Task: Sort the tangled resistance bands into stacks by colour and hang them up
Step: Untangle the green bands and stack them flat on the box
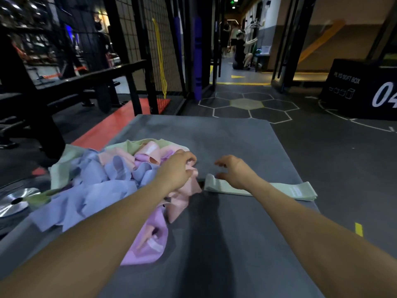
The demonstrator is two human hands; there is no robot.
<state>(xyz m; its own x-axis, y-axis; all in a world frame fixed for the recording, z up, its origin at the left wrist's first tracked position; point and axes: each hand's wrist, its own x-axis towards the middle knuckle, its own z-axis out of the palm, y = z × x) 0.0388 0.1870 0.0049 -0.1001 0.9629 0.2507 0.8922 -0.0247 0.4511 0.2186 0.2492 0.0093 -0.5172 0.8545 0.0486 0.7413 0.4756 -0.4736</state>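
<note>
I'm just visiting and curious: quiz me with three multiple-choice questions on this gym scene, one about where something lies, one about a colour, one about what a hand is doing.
1. Where does the flat stack of green bands lie?
A. On the grey mat, right of the tangled pile
B. Hung on the wire fence
C. On the black box

2. What colour is the long band hanging on the fence?
A. Red
B. Yellow
C. White

3. What is the left hand doing?
A. Resting flat on the floor
B. Lifting the metal weight plate
C. Gripping pink band at the edge of the tangled pile

Answers:
1 A: the green stack sits flat on the grey mat, under the right hand.
2 B: a yellow strip hangs down the mesh.
3 C: its fingers curl round pink fabric.
</note>
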